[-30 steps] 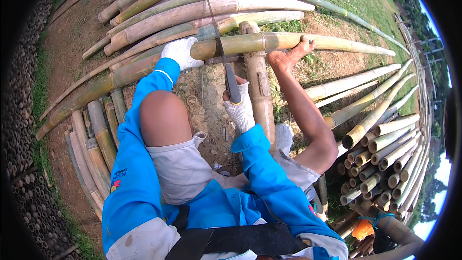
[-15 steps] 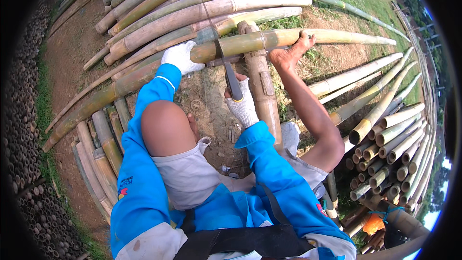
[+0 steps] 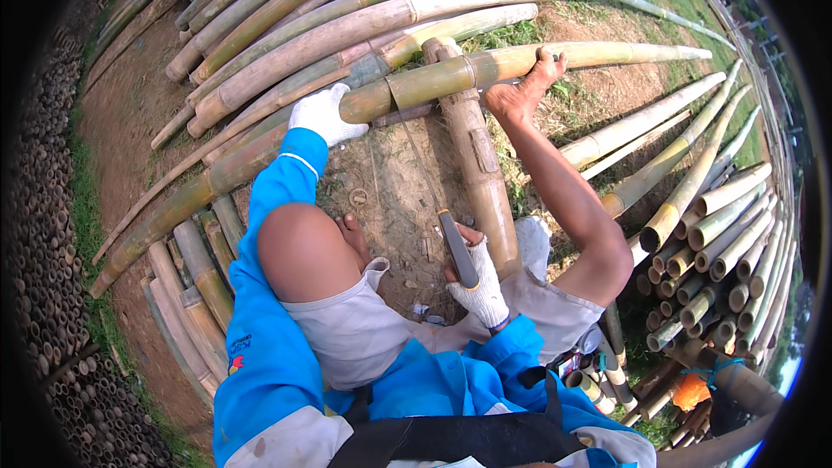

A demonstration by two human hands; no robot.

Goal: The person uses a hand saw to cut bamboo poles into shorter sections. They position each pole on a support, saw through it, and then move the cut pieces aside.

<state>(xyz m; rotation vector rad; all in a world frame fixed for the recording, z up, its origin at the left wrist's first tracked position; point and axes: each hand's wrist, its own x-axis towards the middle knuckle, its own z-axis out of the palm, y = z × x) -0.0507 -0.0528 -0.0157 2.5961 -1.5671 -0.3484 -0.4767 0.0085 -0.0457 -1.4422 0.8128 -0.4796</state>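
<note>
A long green-brown bamboo pole (image 3: pixel 433 78) lies across in front of me, resting on a thick bamboo support (image 3: pixel 468 147). My left hand (image 3: pixel 322 117), in a white knit glove, is closed around the pole left of the support. In my gloved right hand (image 3: pixel 477 282) is a handsaw (image 3: pixel 457 248), gripped by its dark grey handle. The thin saw blade runs up and away from the handle to the pole, meeting it between my left hand and the support. My bare right foot (image 3: pixel 524 91) presses on the pole right of the support.
Several bamboo poles (image 3: pixel 347 30) lie side by side beyond the pole. A stack of cut bamboo (image 3: pixel 719 269) stands at the right, open ends toward me. Shorter pieces (image 3: pixel 195 269) lie at the left. Many small cut rings (image 3: pixel 52 208) cover the far-left ground.
My right hand has drawn the saw back toward my body, so more of the blade shows on the near side of the pole. My left hand keeps its hold.
</note>
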